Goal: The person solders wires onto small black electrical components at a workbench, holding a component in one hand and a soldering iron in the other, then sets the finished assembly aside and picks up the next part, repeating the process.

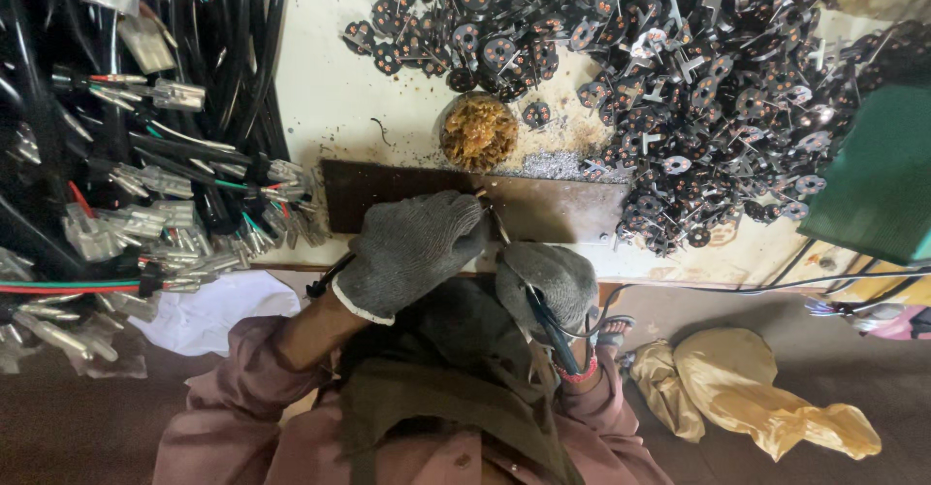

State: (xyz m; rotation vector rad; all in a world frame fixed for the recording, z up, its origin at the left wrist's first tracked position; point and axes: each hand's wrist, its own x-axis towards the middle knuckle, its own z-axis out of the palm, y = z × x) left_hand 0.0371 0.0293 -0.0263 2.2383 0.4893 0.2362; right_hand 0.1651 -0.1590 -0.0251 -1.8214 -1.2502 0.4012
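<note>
Both my hands wear grey knit gloves and work over a dark metal plate (553, 209) at the table's front edge. My left hand (412, 247) is closed around a small wire or part at the plate's middle; the part itself is mostly hidden. My right hand (545, 281) grips a thin dark tool, its tip (495, 218) pointing at the spot by my left fingers and its cord trailing off to the right. A small round tin of amber-brown paste (477, 131) stands just behind the plate.
A big heap of small black round parts with metal pins (679, 68) covers the table's right half. Bundles of black cable with clear connectors (145, 155) fill the left. A green box (878, 170) sits at the right; a yellow bag (766, 393) lies on the floor.
</note>
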